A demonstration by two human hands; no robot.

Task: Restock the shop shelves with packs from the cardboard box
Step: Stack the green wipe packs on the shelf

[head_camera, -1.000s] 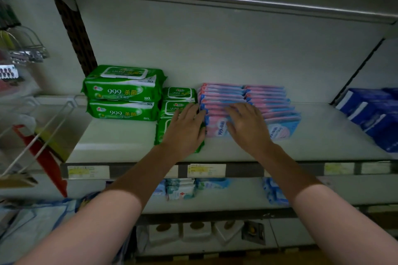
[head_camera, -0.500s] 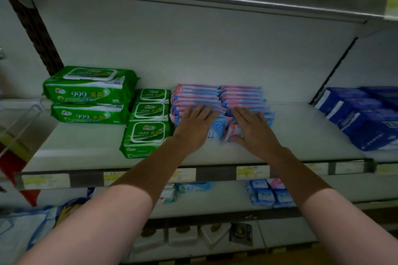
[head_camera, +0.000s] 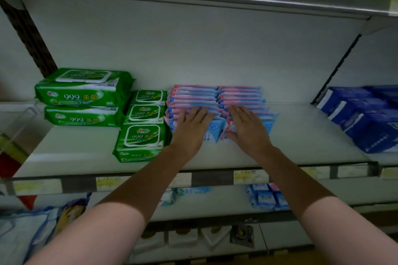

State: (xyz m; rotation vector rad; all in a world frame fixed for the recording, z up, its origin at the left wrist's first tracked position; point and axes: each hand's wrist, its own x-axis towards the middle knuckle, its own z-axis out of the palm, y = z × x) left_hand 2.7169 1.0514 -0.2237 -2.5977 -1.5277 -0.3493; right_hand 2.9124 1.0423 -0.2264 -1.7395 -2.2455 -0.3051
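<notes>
On the shelf (head_camera: 301,148): both hands flat on pink-blue packs (head_camera: 215,101).
Left hand (head_camera: 190,130) and right hand (head_camera: 247,129) grip spread apart, pressing; green wipes (head_camera: 140,135) just left.

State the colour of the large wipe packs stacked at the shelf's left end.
Green large wipe packs, head view.
</notes>
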